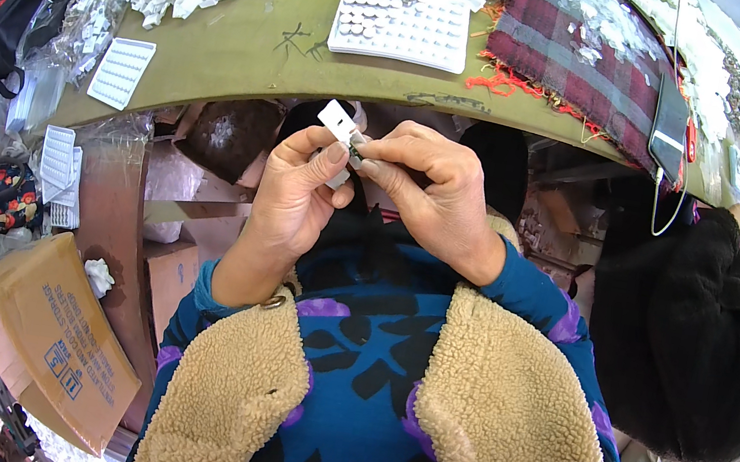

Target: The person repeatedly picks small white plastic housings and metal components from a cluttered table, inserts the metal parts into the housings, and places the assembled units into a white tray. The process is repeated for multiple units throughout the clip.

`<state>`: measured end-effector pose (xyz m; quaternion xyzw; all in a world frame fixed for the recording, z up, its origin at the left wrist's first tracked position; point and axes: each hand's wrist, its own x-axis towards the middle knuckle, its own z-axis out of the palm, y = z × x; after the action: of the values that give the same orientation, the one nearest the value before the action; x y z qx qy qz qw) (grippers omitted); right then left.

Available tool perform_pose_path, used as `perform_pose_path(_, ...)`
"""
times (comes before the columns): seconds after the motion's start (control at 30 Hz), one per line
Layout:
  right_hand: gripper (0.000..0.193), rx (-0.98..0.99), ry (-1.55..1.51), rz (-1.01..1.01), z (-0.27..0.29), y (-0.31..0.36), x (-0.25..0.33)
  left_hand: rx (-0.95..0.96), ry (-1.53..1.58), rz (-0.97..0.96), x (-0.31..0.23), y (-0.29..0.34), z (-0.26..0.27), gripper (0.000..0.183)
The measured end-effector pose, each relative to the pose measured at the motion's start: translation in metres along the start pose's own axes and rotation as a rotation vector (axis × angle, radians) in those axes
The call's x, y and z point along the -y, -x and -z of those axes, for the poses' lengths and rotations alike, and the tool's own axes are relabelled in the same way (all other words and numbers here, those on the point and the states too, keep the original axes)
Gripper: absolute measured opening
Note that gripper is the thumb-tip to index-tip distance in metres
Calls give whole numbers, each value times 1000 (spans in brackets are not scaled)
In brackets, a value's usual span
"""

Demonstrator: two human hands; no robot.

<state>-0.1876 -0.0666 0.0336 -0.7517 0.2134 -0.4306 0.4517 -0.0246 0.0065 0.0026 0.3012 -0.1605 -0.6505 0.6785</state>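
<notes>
A small white piece is pinched between the left grip and the right grip. Its flat, roughly rectangular upper end sticks out uncovered, tilted toward the upper left, a small dark mark on its face; its lower part is mostly hidden.

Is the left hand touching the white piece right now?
Touching. The head view shows the left hand gripping the white piece, which sticks up past its thumb and forefinger.
</notes>
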Motion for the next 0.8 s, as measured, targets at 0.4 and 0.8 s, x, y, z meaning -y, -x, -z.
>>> perform_pose_path(0.4, 20, 94, 83, 95, 4, -1, 3, -87, -446, -122, -3, 5, -7, 20)
perform_pose_path(0.8, 12, -65, -81, -243, -12, 9, -1, 0, -287, -263, 3, 3, -9, 17)
